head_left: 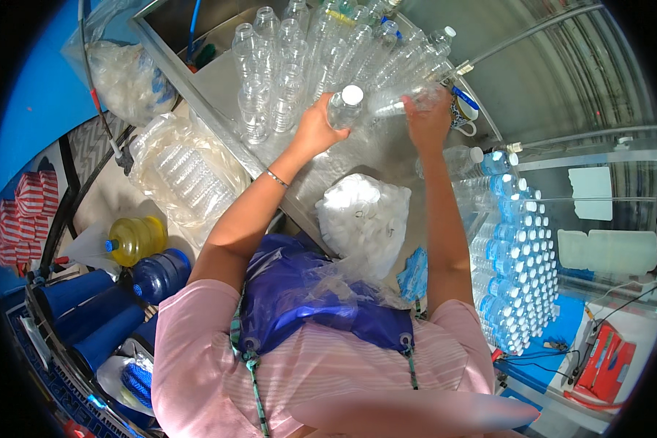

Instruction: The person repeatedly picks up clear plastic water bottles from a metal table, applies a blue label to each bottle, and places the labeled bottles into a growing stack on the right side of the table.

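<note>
Near the middle of the steel sink counter (219, 135), my left hand (315, 124) is closed around a clear plastic bottle (344, 109) with a white cap. To its right, my right hand (428, 113) grips another clear bottle (390, 102), tilted nearly sideways; I cannot make out whether it is capped. Rows of clear bottles (270, 73) stand behind both hands, several uncapped. A plastic bag of white caps (361, 212) lies below my hands, above my blue apron (306, 299). A patterned mug (462, 117) sits just right of my right hand.
Stacked label-banded bottles (511, 255) fill the right side, near a red toolbox (602, 361) and cables. At left are a bag of empty bottles (182, 182), yellow (139, 241) and blue (160, 276) large jugs, blue cylinders (80, 306) and a hose (98, 102).
</note>
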Tool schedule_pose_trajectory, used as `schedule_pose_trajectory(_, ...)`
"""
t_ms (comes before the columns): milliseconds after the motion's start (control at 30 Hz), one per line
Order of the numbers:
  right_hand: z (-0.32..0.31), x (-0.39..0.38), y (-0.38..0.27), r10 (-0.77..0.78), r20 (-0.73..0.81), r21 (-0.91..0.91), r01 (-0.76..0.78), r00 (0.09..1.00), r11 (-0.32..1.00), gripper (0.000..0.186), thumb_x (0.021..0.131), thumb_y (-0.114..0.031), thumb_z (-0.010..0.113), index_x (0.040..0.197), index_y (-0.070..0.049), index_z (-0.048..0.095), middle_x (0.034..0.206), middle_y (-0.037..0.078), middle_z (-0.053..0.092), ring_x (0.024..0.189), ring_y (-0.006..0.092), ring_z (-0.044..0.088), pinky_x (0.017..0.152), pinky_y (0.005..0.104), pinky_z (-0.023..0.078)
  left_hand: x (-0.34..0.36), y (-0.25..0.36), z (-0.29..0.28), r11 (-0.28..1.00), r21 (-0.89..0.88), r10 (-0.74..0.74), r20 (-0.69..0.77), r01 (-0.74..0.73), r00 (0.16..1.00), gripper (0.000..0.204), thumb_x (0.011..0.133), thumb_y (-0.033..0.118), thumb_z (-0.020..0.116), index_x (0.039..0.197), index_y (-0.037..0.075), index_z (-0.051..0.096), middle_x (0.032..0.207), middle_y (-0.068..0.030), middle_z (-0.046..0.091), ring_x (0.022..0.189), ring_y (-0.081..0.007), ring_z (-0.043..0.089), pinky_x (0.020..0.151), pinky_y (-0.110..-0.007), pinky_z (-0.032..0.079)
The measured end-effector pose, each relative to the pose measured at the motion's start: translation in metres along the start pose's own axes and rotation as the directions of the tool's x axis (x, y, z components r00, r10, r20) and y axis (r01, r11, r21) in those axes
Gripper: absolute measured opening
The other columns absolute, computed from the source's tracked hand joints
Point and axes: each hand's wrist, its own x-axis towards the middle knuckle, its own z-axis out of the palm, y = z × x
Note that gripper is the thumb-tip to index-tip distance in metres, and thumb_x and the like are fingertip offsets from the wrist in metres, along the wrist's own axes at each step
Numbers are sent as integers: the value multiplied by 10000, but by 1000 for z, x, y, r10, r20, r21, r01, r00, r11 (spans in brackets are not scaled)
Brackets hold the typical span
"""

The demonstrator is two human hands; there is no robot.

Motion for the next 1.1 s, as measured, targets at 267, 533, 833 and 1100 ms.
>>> schedule_pose_trajectory(267,6,-9,60,469,677,405,-819,567,407,642,910,-491,607,1269,20,455,979,194,669,752,276,686,639,334,561,-1,1,-1,997,-73,-9,13,10,1000,679,637,151,825,1224,41,501,1045,-209,669,1003,-361,657,835,-400,524)
schedule_pose_trajectory(533,19,-47,103,31,922,315,-699,386,-642,789,935,-509,523,1406,89,315,1072,328,568,698,259,608,563,298,554,-1,1,-3,999,-37,-29,40,30,999,643,674,155,836,1207,50,492,1056,-143,682,1012,-262,670,865,-361,520)
schedule_pose_trajectory(833,-28,-16,45,63,895,423,-796,441,-432,777,952,-518,499,1379,115,353,1036,270,622,687,200,642,532,259,544,-1,-5,2,1000,-15,13,12,-13,1000,689,660,165,846,1231,43,480,1079,-167,669,1028,-301,656,874,-380,512)
schedule_pose_trajectory(1100,-10,-12,1,128,153,48,-137,980,989,735,756,-283,815,1321,11,448,1160,208,597,898,269,664,749,347,553,-11,-21,13,999,21,-34,-11,34,999,889,628,239,881,1333,-21,407,1167,-250,624,1094,-372,622,920,-400,499)
